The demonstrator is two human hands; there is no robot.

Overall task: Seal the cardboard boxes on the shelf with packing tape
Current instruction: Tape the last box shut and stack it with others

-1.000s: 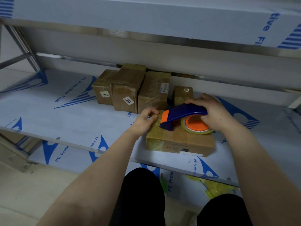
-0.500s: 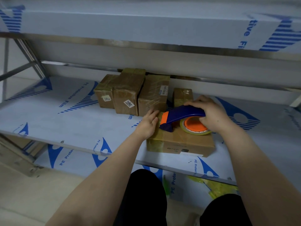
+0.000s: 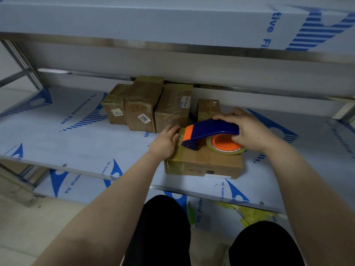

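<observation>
A flat cardboard box (image 3: 203, 164) lies near the front edge of the middle shelf (image 3: 57, 143). On its top sits a blue and orange tape dispenser (image 3: 209, 134) with a roll of clear tape. My right hand (image 3: 251, 131) grips the dispenser's blue handle from above. My left hand (image 3: 166, 142) presses flat on the box's left end, fingers straight, right beside the dispenser's blade end. Behind the box stand several taped cardboard boxes (image 3: 142, 108) in a row against the shelf's back.
The upper shelf (image 3: 172, 22) hangs low over the boxes. A metal frame leg (image 3: 23, 64) rises at the far left. On the lower shelf lie yellow plastic scraps (image 3: 249, 214). My knees in black trousers (image 3: 163, 233) are below the shelf edge.
My left hand's fingers uncurled and now lie flat against the box's left end. The dispenser and right hand stayed in about the same place on the box.
</observation>
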